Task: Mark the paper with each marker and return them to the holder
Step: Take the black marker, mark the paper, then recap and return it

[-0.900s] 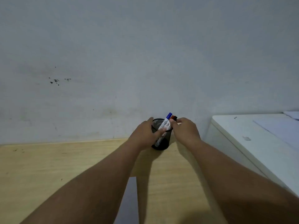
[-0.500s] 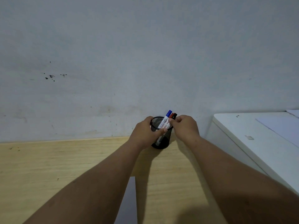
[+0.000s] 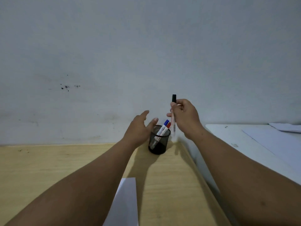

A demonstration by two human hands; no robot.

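I see the black-capped white marker (image 3: 173, 118) held upright in my right hand (image 3: 185, 119), lifted clear above and just right of the black wire-mesh cylindrical holder (image 3: 158, 141). The right grip is closed around the marker's barrel, fingers wrapped at its upper half, with the black cap poking out above them and the lower end hanging near the holder's rim. Inside the holder lean a blue-capped white marker (image 3: 163, 128) and a red-capped white marker (image 3: 168, 125), both tilted toward the right. My left hand (image 3: 138, 129) hovers just left of the holder, its grip spread wide with fingers splayed and nothing in it; I cannot tell whether it brushes the mesh. The holder stands on the pale wooden bench (image 3: 48, 160), close to the grey wall (image 3: 146, 46) behind it. In front of the holder, well apart, lies a white sheet of paper (image 3: 126, 204) at the lower edge. To the holder's right stands a white surface (image 3: 236, 137) carrying loose sheets.
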